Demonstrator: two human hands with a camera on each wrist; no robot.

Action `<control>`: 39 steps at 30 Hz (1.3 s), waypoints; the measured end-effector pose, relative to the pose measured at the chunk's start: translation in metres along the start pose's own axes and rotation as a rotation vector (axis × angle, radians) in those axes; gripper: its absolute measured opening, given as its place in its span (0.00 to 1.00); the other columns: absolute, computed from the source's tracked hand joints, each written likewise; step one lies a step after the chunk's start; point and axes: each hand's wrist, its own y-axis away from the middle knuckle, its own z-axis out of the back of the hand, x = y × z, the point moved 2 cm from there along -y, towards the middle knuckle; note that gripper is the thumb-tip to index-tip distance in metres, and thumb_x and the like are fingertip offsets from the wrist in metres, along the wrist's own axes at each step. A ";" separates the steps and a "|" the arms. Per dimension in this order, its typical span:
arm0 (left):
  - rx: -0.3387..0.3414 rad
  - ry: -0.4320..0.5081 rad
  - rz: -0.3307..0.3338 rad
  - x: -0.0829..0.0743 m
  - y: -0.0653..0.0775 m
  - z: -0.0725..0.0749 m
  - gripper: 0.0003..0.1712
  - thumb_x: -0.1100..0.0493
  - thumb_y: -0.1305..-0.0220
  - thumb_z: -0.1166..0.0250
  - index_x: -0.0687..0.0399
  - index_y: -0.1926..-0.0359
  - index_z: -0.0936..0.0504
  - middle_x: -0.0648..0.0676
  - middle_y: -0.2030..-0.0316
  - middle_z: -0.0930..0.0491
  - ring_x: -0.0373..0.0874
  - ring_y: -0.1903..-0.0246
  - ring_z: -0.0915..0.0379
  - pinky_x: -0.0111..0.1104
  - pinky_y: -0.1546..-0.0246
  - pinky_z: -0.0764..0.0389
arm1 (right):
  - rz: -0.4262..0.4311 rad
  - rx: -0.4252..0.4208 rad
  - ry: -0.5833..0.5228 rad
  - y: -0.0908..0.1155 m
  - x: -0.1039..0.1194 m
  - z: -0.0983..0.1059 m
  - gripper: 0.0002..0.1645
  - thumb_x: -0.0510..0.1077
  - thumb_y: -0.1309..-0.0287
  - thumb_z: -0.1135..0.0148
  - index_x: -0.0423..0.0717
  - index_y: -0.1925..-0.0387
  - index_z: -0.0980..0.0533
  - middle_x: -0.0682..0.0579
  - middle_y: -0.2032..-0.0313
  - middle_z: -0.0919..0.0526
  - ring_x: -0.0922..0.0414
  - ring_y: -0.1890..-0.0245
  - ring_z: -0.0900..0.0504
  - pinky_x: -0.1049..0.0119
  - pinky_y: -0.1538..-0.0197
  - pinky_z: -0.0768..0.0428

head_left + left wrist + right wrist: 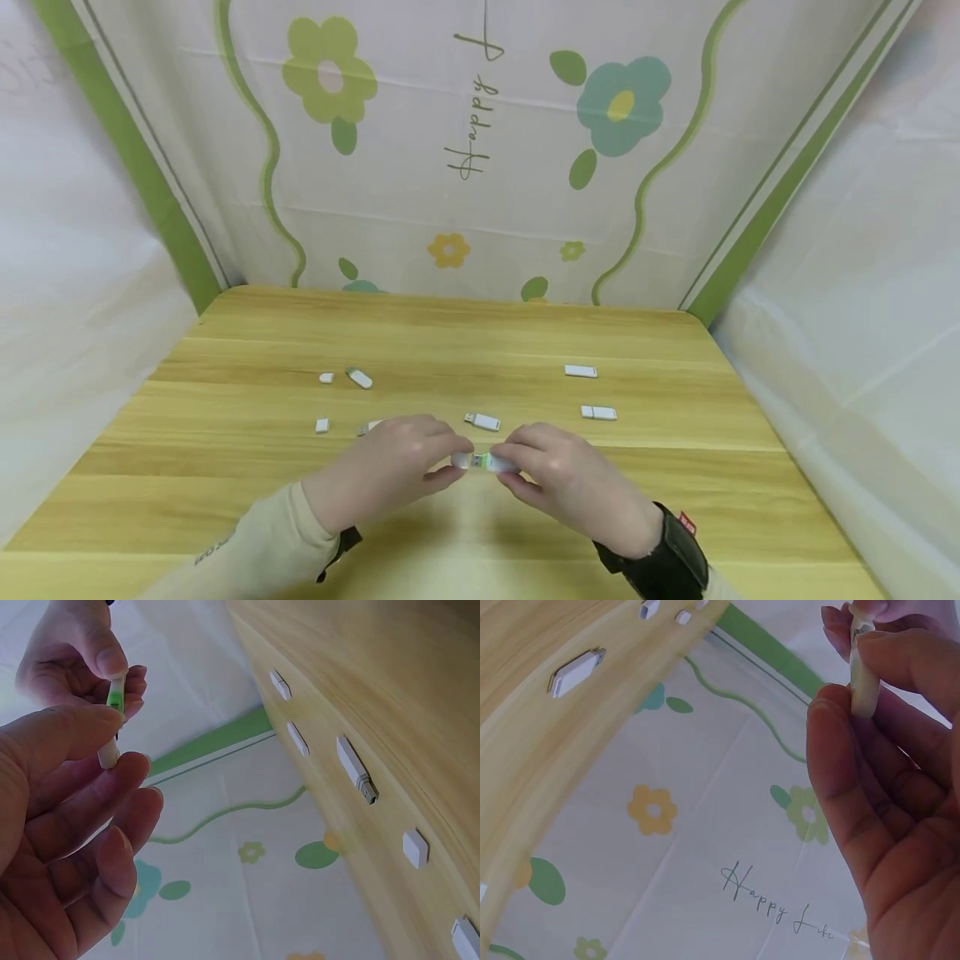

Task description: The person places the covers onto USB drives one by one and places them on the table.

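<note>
Above the front of the table, my right hand (581, 487) pinches the body of a white USB flash drive (501, 463) between thumb and fingers. The drive's metal plug (477, 460) is bare and points left, with bright green beside it. Facing it, my left hand (393, 467) pinches a small white cap (461, 460) in line with the plug. The right wrist view shows the drive's pale body (865, 690) upright in the right fingers. In the left wrist view the cap (107, 755) sits between left thumb and forefinger. Whether cap and plug touch is hard to tell.
Just beyond the hands lies an uncapped flash drive (482, 422). Two closed drives, one (581, 372) behind the other (599, 412), lie at right. At left are another uncapped drive (360, 378), two loose caps (326, 378) (322, 426) and a drive (370, 427) partly hidden by the left hand.
</note>
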 end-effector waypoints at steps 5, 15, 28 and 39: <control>-0.015 -0.003 -0.021 -0.001 0.000 -0.002 0.13 0.62 0.51 0.22 0.54 0.63 0.15 0.44 0.69 0.17 0.34 0.72 0.23 0.20 0.68 0.23 | -0.005 0.015 -0.006 0.000 0.001 -0.002 0.19 0.36 0.55 0.22 0.44 0.59 0.17 0.56 0.64 0.19 0.63 0.66 0.21 0.79 0.62 0.24; -0.009 0.001 -0.022 -0.002 0.000 -0.002 0.12 0.63 0.50 0.22 0.54 0.64 0.15 0.44 0.71 0.18 0.33 0.73 0.25 0.20 0.69 0.24 | 0.001 0.012 0.008 0.000 0.002 -0.003 0.19 0.36 0.55 0.22 0.43 0.59 0.17 0.56 0.63 0.18 0.63 0.66 0.21 0.78 0.62 0.23; -0.002 0.016 0.006 -0.002 -0.001 -0.002 0.13 0.62 0.48 0.23 0.54 0.61 0.15 0.45 0.67 0.17 0.34 0.70 0.22 0.20 0.67 0.22 | 0.038 -0.018 -0.005 -0.002 0.004 0.002 0.20 0.34 0.54 0.23 0.42 0.57 0.18 0.55 0.63 0.18 0.64 0.66 0.20 0.80 0.60 0.22; -0.036 0.033 0.002 -0.001 -0.001 -0.001 0.14 0.62 0.48 0.23 0.54 0.60 0.15 0.45 0.66 0.17 0.35 0.69 0.22 0.20 0.67 0.22 | 0.020 -0.036 -0.017 -0.001 0.002 0.004 0.12 0.38 0.41 0.30 0.38 0.56 0.17 0.52 0.62 0.13 0.61 0.64 0.14 0.75 0.59 0.19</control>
